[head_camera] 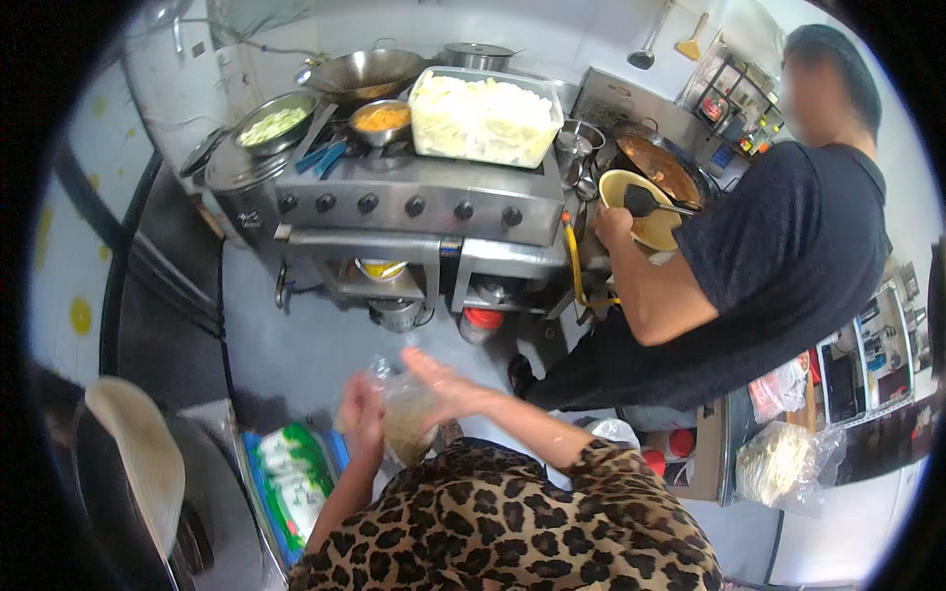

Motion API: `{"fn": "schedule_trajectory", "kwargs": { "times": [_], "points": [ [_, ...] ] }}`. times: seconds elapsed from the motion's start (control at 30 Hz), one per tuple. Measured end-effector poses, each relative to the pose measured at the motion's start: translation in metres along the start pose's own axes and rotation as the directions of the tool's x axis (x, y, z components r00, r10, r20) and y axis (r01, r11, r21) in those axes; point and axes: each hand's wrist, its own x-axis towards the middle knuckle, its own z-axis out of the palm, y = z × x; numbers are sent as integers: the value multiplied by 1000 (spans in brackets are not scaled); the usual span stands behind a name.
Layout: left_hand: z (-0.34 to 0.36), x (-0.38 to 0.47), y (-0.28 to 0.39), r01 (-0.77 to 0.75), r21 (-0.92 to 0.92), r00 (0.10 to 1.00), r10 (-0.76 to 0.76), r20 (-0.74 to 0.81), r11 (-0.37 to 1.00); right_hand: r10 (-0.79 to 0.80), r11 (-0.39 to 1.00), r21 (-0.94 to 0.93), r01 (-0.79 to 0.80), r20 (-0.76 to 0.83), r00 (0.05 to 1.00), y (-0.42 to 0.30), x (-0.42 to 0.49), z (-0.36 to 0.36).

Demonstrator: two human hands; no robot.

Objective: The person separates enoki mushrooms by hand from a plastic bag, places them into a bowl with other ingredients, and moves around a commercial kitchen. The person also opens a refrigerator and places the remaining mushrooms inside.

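In front of my body is a clear plastic bag (pixel 406 421) with a brownish, grainy filling. Its upper end is gathered and twisted near the curled fingers of my left hand (pixel 362 417), which grip it from the left side. My right hand (pixel 447 388) is along the bag's right side, with fingers stretched out and thumb apart; it looks slightly blurred. Whether its palm presses on the bag is hard to see. The bag's lower end hangs close to my leopard-print top (pixel 488 517).
A steel stove (pixel 421 196) carries a plastic tub of sliced pale vegetables (pixel 484 122), bowls and a wok (pixel 369 74). At right a person (pixel 768 229) holds a yellow bowl (pixel 617 185) and spatula. A green-white package (pixel 292 473) lies lower left; a red-lidded container (pixel 482 323) stands below the stove.
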Motion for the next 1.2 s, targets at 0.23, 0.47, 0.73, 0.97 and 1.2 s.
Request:
{"fn": "schedule_trajectory", "kwargs": {
  "times": [0.23, 0.47, 0.73, 0.97, 1.2],
  "points": [
    [-15, 104, 61, -170, 262, 982, 186, -37, 950, -371, 851, 209, 482, -410, 833, -13, 173, 40],
    [-62, 169, 95, -353, 463, 906, 421, -47, 813, -327, 870, 208, 447, -437, 838, -31, 281, 28],
    [-169, 237, 99, -338, 124, 855, 360, -373, 933, -336, 861, 261, 437, -353, 873, -65, 403, 40],
    [-201, 293, 132, -334, 209, 786, 394, -476, 919, -411, 857, 201, 475, -291, 864, -70, 490, 41],
    [-223, 353, 175, -412, 369, 829, 511, -227, 833, -689, 623, 183, 761, -334, 644, -55, 556, -2]
  ]
}}
